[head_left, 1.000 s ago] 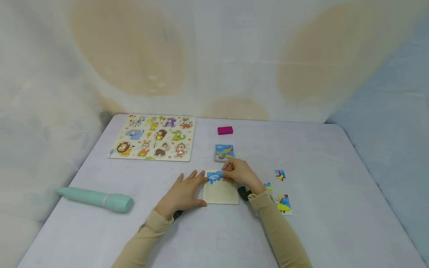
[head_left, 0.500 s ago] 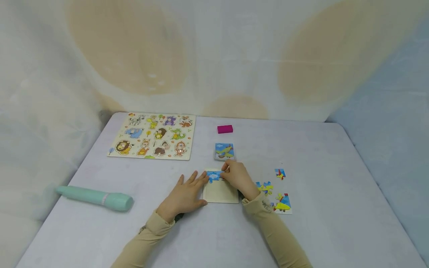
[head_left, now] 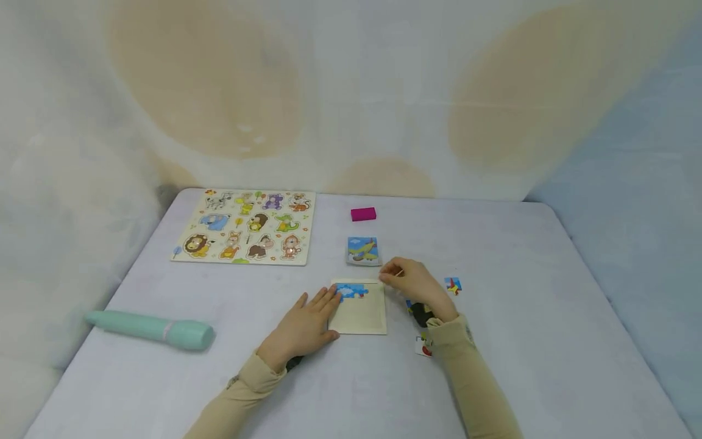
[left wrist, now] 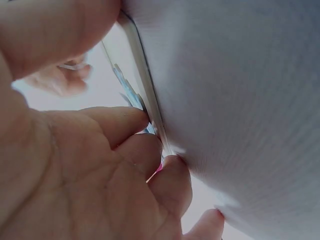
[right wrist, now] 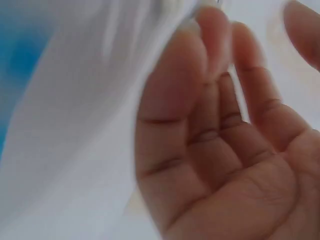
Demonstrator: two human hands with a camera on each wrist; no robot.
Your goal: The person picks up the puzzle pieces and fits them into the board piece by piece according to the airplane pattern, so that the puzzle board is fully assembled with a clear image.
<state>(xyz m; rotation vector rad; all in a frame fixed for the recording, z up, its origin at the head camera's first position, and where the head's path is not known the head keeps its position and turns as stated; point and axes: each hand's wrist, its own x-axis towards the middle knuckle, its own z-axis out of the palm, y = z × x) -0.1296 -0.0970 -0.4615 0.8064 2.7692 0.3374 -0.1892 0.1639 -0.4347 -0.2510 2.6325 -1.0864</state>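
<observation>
A small square wooden puzzle board [head_left: 358, 320] lies in front of me, with joined blue sky pieces [head_left: 353, 291] along its top left. My left hand [head_left: 301, 329] rests flat at the board's left side, its fingertips reaching the edge and the blue pieces. In the left wrist view, the fingers touch the board's rim. My right hand [head_left: 415, 285] hovers beyond the board's top right corner, fingers loosely bent. The right wrist view shows the thumb apart from the fingers and nothing held between them. Loose puzzle pieces lie partly hidden under the right wrist, including one with red on it [head_left: 423, 346].
A loose blue, red and yellow piece [head_left: 453, 286] lies to the right. Beyond the board stand an airplane picture card [head_left: 363, 251] and a magenta block [head_left: 364, 214]. At the left are an animal puzzle board [head_left: 247, 225] and a mint-green microphone-shaped object [head_left: 150, 329].
My right hand has let go of a blue piece, which stays on the board, and has moved right. The left hand has hardly moved.
</observation>
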